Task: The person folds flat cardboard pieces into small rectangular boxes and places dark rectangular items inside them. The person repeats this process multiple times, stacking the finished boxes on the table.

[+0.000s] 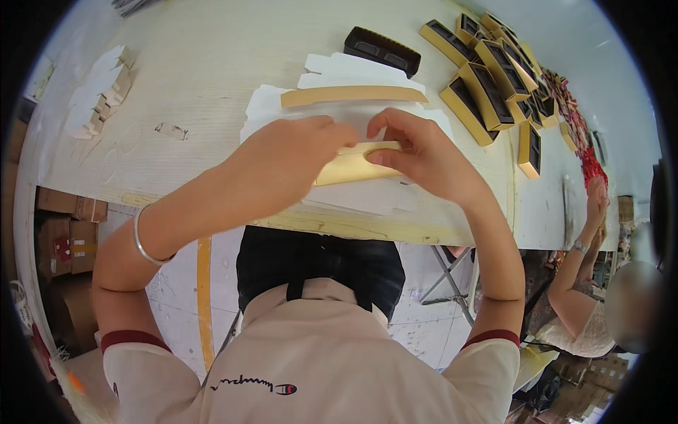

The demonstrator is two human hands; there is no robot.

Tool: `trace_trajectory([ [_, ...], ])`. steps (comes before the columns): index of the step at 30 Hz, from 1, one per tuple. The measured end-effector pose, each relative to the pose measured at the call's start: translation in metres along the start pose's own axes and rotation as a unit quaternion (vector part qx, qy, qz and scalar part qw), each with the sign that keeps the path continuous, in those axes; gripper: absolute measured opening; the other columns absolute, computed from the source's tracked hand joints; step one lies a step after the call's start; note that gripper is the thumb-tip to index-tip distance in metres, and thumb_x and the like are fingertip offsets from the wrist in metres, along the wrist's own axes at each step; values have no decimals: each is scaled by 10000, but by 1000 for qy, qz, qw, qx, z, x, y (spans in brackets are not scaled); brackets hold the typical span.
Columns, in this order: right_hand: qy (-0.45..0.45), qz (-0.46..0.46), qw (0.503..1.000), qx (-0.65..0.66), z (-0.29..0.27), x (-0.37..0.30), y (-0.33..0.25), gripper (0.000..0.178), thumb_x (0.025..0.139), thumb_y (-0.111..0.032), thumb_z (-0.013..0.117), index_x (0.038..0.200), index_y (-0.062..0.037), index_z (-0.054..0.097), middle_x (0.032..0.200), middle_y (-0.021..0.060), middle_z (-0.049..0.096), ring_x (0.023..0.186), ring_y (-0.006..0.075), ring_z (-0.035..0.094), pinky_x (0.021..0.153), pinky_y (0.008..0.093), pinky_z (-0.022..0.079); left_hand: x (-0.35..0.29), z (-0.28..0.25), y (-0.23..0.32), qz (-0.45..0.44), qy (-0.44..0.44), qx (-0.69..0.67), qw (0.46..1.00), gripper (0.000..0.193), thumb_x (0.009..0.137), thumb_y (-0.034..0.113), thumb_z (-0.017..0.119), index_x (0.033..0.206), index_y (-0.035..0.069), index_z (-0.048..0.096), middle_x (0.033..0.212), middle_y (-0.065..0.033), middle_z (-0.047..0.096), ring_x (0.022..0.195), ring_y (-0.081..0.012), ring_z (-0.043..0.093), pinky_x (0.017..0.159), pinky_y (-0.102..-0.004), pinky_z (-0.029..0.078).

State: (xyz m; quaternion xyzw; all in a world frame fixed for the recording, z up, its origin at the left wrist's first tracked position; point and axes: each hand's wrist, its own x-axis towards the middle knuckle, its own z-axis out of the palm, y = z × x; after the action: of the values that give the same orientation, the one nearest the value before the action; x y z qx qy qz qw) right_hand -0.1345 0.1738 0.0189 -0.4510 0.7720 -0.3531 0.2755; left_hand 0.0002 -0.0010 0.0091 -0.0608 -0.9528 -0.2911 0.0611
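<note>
Frame centre: one glossy, elongated gold card piece [337, 170], gripped by the right fingers [390, 160]; whether the left fingers [344, 134] grip cannot be told. Upper centre: one black two-recess tray [381, 51].

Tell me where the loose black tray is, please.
In the head view, the black tray lies top centre, beyond white card, left of gold boxes.

From where I stand, the person wears a cream-beige shirt [339, 364] with short sleeves [152, 371], each edged by a dark red band [135, 338]. Across the chest runs dark script [244, 381] beside a small emblem [286, 389] touched with red. A slim, silvery bangle [140, 244] circles the left forearm, and black clothing [321, 256] covers the lap below the shirt's hem.
</note>
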Motion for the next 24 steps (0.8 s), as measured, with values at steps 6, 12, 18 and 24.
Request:
trace_trajectory([
  [6, 139, -321, 870, -348, 3, -18, 17, 290, 701, -126, 743, 936, -36, 599, 988, 81, 559, 917, 257, 559, 778, 337, 455, -5, 15, -12, 145, 111, 159, 970, 199, 804, 135, 666, 966, 31, 615, 970, -77, 573, 866, -251, 559, 722, -349, 481],
  [12, 109, -340, 853, -380, 9, -15, 22, 214, 724, -106, 694, 896, -25, 596, 911, 75, 538, 851, 243, 542, 755, 341, 460, -3, 16, -13, 170, 41, 179, 968, 165, 778, 116, 666, 899, 21, 606, 872, -68, 538, 809, -234, 552, 699, -332, 495],
  [18, 85, -302, 885, -345, 8, -9, 19, 158, 759, -38, 646, 906, -10, 595, 891, 102, 547, 801, 280, 541, 707, 369, 467, 5, 12, -21, 217, 40, 226, 949, 90, 798, 77, 617, 866, 24, 591, 826, -67, 549, 774, -244, 569, 661, -326, 498],
  [24, 8, -160, 957, -242, -6, 21, 15, 98, 877, -52, 568, 926, 29, 594, 779, 165, 574, 759, 343, 545, 698, 367, 451, 17, 8, -18, 111, 51, 237, 964, 93, 823, 103, 588, 873, 26, 600, 839, -89, 568, 828, -259, 571, 687, -350, 482],
])
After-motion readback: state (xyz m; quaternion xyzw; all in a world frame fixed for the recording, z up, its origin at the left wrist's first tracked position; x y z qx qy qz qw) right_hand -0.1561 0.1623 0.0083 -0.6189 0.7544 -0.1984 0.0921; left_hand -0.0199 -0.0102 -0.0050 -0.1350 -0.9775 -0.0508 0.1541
